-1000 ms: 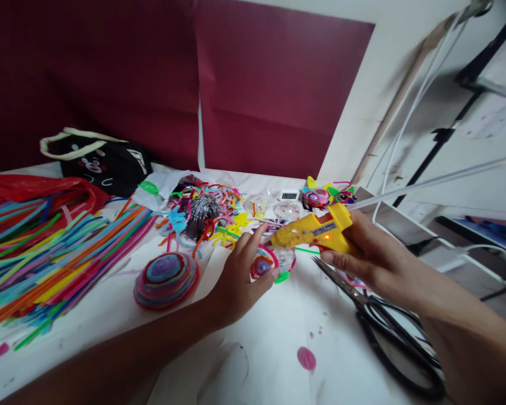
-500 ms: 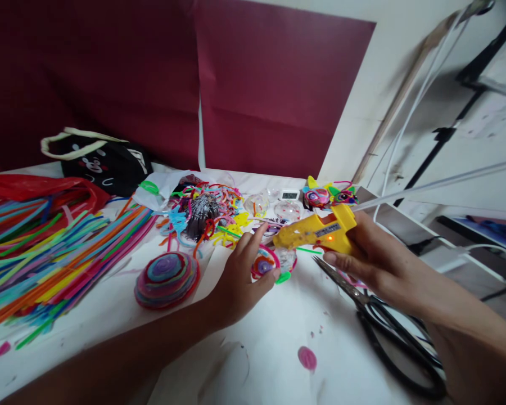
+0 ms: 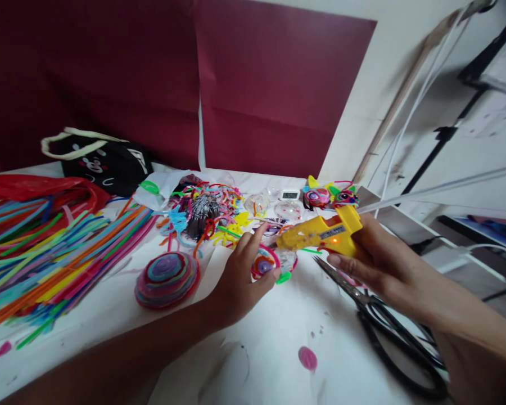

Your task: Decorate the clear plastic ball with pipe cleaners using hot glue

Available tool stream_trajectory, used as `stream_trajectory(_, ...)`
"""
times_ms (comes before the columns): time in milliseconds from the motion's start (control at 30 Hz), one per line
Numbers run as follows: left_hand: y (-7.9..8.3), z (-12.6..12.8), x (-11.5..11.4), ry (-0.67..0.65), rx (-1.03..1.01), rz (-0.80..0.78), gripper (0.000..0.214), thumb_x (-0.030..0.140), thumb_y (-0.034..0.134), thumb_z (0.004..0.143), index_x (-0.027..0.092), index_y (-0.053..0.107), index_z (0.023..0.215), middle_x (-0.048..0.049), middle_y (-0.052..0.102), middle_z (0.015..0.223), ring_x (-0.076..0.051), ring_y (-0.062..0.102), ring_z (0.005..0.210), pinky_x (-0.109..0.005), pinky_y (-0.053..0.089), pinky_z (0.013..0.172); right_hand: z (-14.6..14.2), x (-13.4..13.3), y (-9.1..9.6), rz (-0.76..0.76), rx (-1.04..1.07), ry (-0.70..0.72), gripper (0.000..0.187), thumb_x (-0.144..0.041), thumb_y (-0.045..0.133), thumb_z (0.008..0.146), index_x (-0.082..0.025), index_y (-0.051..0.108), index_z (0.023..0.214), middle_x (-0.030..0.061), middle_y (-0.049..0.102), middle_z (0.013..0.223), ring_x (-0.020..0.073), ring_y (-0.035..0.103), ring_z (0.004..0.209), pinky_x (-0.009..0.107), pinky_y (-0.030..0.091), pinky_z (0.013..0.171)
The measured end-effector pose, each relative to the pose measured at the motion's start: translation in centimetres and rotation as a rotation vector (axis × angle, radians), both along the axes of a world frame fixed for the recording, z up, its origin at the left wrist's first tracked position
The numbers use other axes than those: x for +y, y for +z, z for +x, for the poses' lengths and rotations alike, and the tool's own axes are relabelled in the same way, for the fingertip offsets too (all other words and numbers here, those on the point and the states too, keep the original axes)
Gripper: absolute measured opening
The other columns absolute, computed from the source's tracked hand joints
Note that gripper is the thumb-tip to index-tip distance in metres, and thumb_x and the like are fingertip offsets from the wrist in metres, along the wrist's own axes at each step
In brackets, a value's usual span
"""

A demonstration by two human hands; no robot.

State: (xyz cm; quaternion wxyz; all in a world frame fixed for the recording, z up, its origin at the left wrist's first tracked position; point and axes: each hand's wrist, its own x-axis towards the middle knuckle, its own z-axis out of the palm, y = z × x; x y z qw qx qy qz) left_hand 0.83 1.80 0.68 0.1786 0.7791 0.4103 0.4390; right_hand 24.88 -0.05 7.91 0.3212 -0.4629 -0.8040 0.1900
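Observation:
My right hand [image 3: 375, 256] is wrapped round a yellow hot glue gun [image 3: 320, 233] with a small orange light lit on its side. Its nozzle points left, right over a small round piece coiled from coloured pipe cleaners [image 3: 263, 264]. My left hand [image 3: 240, 273] holds that piece at its left side, thumb at the near edge and fingers behind. A clear plastic part [image 3: 287, 261] and a bit of green [image 3: 284, 278] show at the piece's right. Below the glue gun lie black-handled scissors [image 3: 365, 304]. Left of my left hand sits a larger coiled dome [image 3: 167, 278].
Many loose pipe cleaners [image 3: 80, 247] cover the left side, by a red plastic bag [image 3: 88, 194] and a black bag [image 3: 105, 163]. A tangle of scraps [image 3: 206, 208], a small digital timer [image 3: 289, 194] and colourful finished pieces [image 3: 331, 196] stand at the back. Cables run along the right.
My right hand has shifted the glue gun slightly to the right. My left hand and the coiled piece have stayed where they were.

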Motion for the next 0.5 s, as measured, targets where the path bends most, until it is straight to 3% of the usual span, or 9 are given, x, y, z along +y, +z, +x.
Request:
stream_trajectory(267,-0.05,0.0,-0.02,-0.002,-0.005,-0.011,0.067,0.026,0.059,0.084,0.017,0.031,0.144,-0.0122,0.046,0.138,-0.023,0.041,0.133,-0.031,0.035,0.108,0.39,-0.19,-0.2,-0.076,0.052,0.017,0.038,-0.044,0.056,0.089,-0.031,0.042,0.121,0.0081,0.061,0.116,0.0285,0.06,0.103,0.041,0.054,0.085)
stream_trajectory(500,0.03,0.03,-0.04,-0.012,-0.017,-0.027,0.068,0.026,0.058,0.085,0.018,0.029,0.145,-0.0115,0.044,0.14,-0.022,0.039,0.134,-0.03,0.033,0.109,0.37,-0.14,-0.23,-0.057,0.028,0.015,0.039,-0.044,0.056,0.088,-0.029,0.043,0.122,0.0088,0.063,0.115,0.0279,0.062,0.102,0.04,0.055,0.084)
